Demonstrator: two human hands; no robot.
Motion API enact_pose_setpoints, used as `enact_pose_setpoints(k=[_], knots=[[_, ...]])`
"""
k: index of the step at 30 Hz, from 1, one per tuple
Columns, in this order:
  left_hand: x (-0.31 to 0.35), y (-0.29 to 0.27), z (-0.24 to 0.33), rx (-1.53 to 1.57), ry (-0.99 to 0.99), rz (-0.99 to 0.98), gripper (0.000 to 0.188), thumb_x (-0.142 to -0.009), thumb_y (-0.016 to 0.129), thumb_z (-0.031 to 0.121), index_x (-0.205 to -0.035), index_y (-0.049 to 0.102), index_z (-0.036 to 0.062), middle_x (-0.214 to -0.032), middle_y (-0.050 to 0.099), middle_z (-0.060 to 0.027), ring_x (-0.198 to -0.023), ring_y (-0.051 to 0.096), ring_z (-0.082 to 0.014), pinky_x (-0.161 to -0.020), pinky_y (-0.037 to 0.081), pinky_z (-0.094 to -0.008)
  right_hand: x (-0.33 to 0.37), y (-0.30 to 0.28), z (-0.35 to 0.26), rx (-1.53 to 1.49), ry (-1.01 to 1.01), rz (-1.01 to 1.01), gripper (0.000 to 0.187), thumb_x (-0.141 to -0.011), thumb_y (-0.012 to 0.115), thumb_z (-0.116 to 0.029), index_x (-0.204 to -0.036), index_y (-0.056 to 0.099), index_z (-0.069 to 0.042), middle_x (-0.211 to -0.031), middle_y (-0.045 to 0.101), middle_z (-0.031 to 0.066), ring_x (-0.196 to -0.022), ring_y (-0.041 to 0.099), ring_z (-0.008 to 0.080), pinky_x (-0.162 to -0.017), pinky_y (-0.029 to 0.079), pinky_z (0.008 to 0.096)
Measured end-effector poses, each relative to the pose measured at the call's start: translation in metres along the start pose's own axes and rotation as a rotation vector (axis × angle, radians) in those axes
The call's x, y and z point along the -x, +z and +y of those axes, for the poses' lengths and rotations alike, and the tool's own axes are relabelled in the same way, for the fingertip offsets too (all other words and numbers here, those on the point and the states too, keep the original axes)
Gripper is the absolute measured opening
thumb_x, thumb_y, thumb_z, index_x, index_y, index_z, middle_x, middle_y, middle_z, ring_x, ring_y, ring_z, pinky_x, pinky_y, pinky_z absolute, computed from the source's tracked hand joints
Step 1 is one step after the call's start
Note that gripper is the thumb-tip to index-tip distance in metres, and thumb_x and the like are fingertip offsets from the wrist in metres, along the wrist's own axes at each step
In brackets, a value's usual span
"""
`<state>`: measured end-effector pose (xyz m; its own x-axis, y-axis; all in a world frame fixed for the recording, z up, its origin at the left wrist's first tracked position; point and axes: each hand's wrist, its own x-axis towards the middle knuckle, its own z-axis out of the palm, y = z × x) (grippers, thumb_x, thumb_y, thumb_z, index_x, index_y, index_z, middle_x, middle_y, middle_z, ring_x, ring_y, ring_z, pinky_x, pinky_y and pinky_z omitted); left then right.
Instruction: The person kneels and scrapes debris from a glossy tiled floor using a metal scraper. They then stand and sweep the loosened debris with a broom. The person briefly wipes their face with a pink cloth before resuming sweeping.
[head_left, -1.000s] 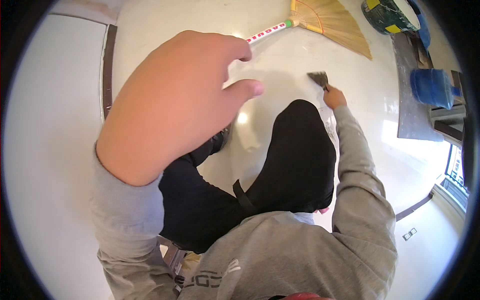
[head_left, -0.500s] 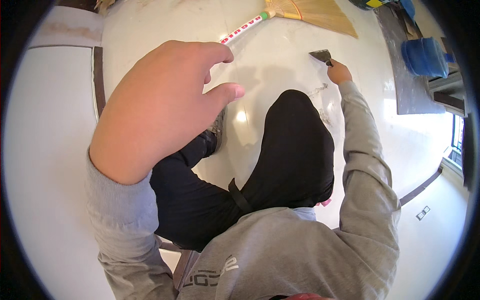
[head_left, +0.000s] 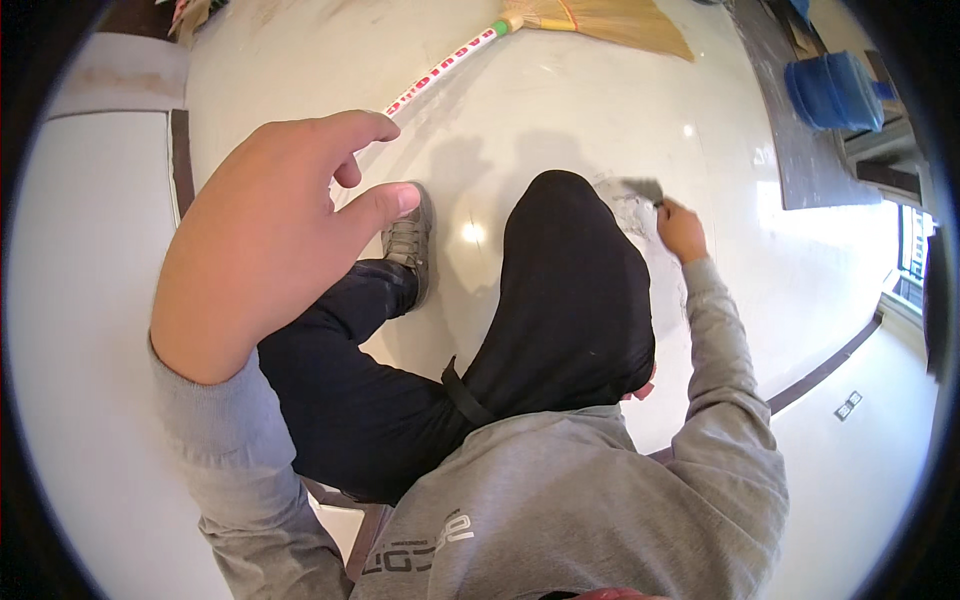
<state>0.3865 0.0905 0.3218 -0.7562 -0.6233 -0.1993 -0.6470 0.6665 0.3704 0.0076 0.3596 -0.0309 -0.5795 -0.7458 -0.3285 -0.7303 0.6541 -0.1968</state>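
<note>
My right hand (head_left: 683,232) is closed round the handle of a putty knife (head_left: 645,189), whose dark blade looks blurred. The blade is at a patch of grey smears (head_left: 632,210) on the pale glossy floor, to the right of my raised knee; whether it touches the floor I cannot tell. My left hand (head_left: 270,220) hangs in the air at the left, close to the camera, with thumb and fingers apart and nothing between them. Beyond its fingertips lies the white handle of a straw broom (head_left: 600,22); the hand hides the handle's lower end.
A blue water jug (head_left: 835,90) rests by a grey board (head_left: 800,150) at the far right. At the left is a white panel (head_left: 105,250) with a brown edge. My shoe (head_left: 408,240) stands on the floor near my left hand. A wall outlet (head_left: 848,404) shows at the right.
My right hand has drawn the putty knife nearer to me, onto the smears. My left hand sits lower and further left in the picture, still holding nothing. The whole view has shifted slightly.
</note>
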Motion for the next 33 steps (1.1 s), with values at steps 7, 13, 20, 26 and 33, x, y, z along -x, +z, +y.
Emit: enact_pose_setpoints(k=[7,13,20,26,33], knots=[[-0.010,0.009,0.017,-0.010,-0.005,-0.112,0.038,-0.082,0.071,0.022,-0.115,0.063,0.0040,-0.075,0.060,-0.0056,-0.060,0.053,-0.0135,-0.057,0.045,-0.0284,-0.087,0.006,0.008,-0.014,0.092,0.094,0.036,-0.093,0.044,-0.030,-0.115,0.061,-0.008,-0.104,0.065,0.0215,-0.098,0.062,0.0407,-0.086,0.049,0.0486],[-0.001,0.006,0.021,-0.006,-0.059,-0.093,0.037,-0.082,0.070,0.019,-0.115,0.063,0.0034,-0.074,0.061,-0.0067,-0.059,0.053,-0.0136,-0.056,0.045,-0.0282,0.008,0.037,-0.005,0.044,0.154,-0.061,0.030,-0.093,0.042,-0.028,-0.106,0.060,-0.007,-0.092,0.067,0.0244,-0.088,0.065,0.0416,-0.079,0.051,0.0529],[0.000,0.005,0.022,-0.018,-0.044,-0.082,0.038,-0.082,0.069,0.017,-0.116,0.062,0.0031,-0.074,0.061,-0.0069,-0.060,0.054,-0.0132,-0.057,0.046,-0.0281,0.037,0.013,-0.008,-0.075,-0.012,0.035,0.035,-0.090,0.051,-0.025,-0.119,0.058,-0.006,-0.094,0.066,0.0241,-0.091,0.063,0.0393,-0.081,0.050,0.0490],[-0.006,0.006,0.036,0.056,-0.107,-0.173,0.037,-0.083,0.069,0.017,-0.117,0.062,0.0036,-0.075,0.061,-0.0060,-0.060,0.053,-0.0122,-0.057,0.045,-0.0273,-0.023,0.004,-0.054,-0.086,-0.144,-0.024,0.034,-0.091,0.052,-0.025,-0.124,0.059,-0.016,-0.100,0.066,0.0209,-0.096,0.062,0.0370,-0.084,0.050,0.0461],[0.011,0.004,0.031,0.075,-0.182,-0.141,0.039,-0.082,0.072,0.025,-0.114,0.063,0.0051,-0.078,0.060,-0.0090,-0.064,0.056,-0.0185,-0.060,0.047,-0.0318,0.043,0.010,0.006,-0.036,-0.110,-0.149,0.035,-0.089,0.055,-0.023,-0.124,0.060,-0.023,-0.102,0.066,0.0166,-0.097,0.063,0.0337,-0.083,0.050,0.0447]])
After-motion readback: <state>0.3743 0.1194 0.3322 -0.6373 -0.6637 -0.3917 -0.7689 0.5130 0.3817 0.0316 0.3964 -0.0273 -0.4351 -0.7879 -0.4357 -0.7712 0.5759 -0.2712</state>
